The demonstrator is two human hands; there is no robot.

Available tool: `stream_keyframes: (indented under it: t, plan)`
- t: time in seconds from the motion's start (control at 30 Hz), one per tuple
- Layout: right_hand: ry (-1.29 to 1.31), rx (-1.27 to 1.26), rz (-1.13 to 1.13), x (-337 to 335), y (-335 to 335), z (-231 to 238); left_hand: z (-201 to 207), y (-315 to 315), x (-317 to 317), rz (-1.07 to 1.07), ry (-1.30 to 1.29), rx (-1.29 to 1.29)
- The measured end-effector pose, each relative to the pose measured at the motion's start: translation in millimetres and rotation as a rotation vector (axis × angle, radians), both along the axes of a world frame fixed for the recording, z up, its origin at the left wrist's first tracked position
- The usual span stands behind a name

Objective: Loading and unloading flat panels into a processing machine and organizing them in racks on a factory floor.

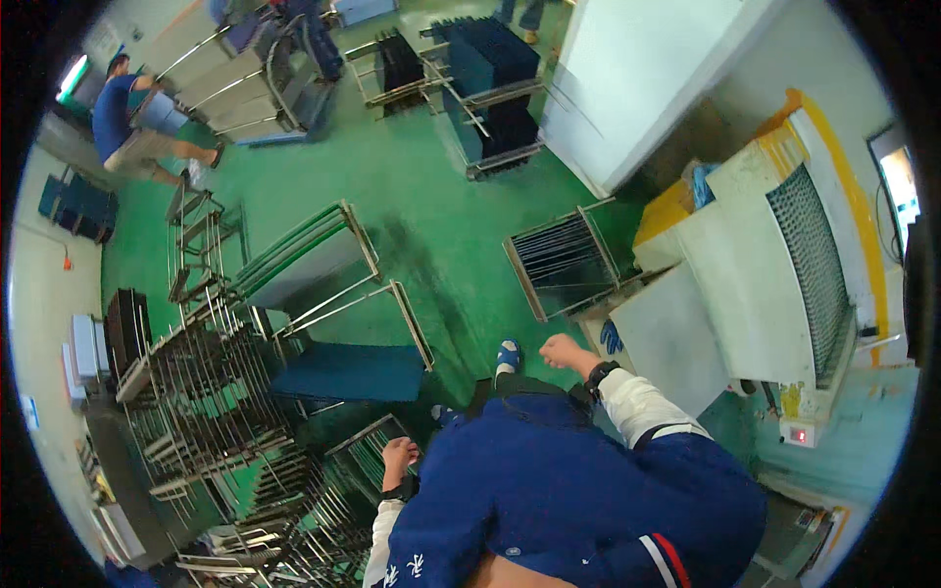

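Observation:
My right hand (566,351) is held out in front of my body, its fingers curled in, with nothing visible in it. It is nearest to a grey flat surface (676,328) and a blue glove (611,337), without touching either. My left hand (399,455) hangs lower at my left side, fingers curled and no object showing. Beside it stands a slotted metal rack (368,446), apart from the hand as far as I can tell. A dark blue flat panel (348,372) lies on a metal frame just beyond it.
Many-barred metal racks (206,402) crowd the left. A rack of dark panels (564,257) stands ahead, near a large pale machine (755,265) on the right. Farther off are stacked dark panels (490,59) on a frame and a person (118,118) beside a trolley.

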State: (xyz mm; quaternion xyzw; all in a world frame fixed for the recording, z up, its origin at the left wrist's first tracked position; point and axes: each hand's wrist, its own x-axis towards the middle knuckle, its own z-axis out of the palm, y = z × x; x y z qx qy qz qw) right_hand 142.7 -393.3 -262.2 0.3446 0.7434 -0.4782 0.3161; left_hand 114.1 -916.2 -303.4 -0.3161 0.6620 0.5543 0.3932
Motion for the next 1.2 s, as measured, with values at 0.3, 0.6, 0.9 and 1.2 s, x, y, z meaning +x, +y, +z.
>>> stream_keyframes:
  t: [0.3, 0.6, 0.9, 1.2]
  plan:
    - [0.051, -0.009, -0.239, 44, 110, -38, 36, 140, -81, -0.206, 0.042, 0.056]
    - [-0.058, -0.205, -0.718, 109, 151, -53, 51, 226, -165, -0.371, 0.141, -0.036]
    - [-0.059, -0.234, -0.874, 89, 169, -34, -22, 291, -234, -0.663, 0.101, -0.022]
    - [-0.03, -0.117, -0.771, 18, 222, -21, -23, 421, -331, -0.803, 0.231, 0.017]
